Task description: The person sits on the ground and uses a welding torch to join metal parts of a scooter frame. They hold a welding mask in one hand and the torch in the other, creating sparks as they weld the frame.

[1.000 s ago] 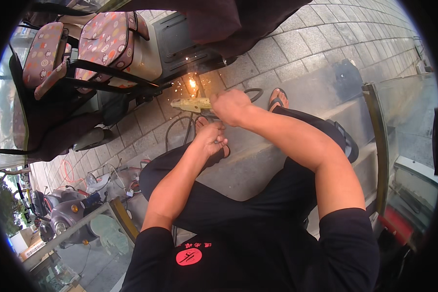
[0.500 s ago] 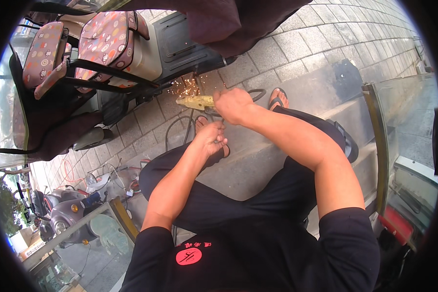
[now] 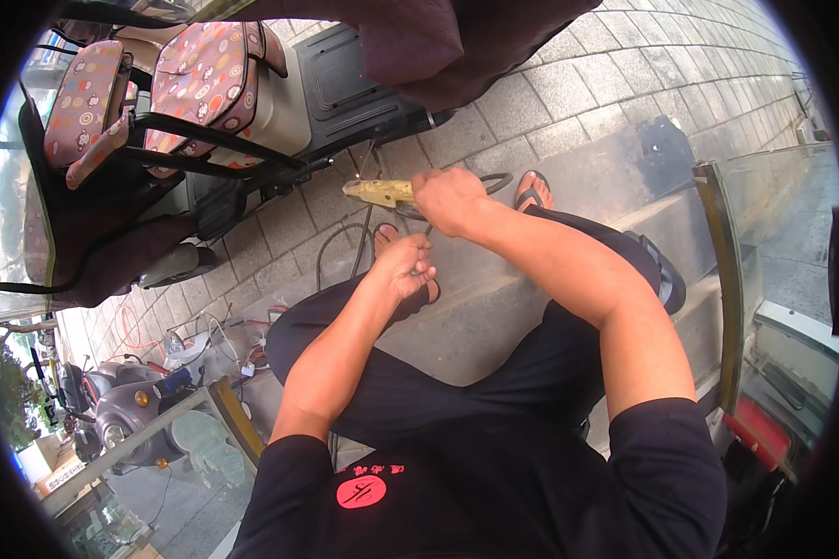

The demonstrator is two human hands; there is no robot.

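The fingers of your bare right hand [image 3: 450, 202] are closed round the rear of the yellow, tapered hand tool [image 3: 379, 193], whose nose points left above the grey stone paving [image 3: 284, 224], near the dark flat footboard [image 3: 334, 84] of the vehicle with pink patterned seats [image 3: 200, 74]. A tiny orange spark [image 3: 358, 176] shows by that nose. Your bare left hand [image 3: 405, 265] has its fingers curled; I cannot tell whether they pinch anything. For good control, steady your right wrist and move the nose in small, even strokes. Hold your left hand back from the spark, and mind your left foot [image 3: 386, 238] in its open sandal, close below. Leave slack in the dark looped cable [image 3: 507, 182] so that it doesn't tug.
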